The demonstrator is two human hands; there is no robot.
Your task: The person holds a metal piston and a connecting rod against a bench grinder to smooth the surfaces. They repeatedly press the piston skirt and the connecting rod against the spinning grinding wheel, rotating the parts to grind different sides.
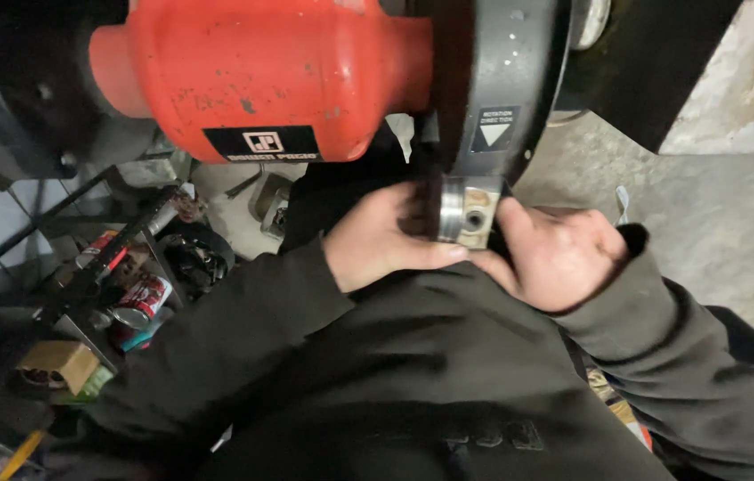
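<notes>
1. Showing only in part: red bench grinder point(252, 76), cut off at the frame's top; its dark wheel guard point(506, 89) hides the wheel.
2. Metal piston point(468, 212): grooved, cylindrical, pressed up beneath the guard, between both hands.
3. Left hand point(377, 239): fingers curled closed on the piston's left side.
4. Right hand point(559, 258): clasped on its right side, thumb up.
5. Cluttered shelf point(119, 285), lower left: cans, items indistinct.
</notes>
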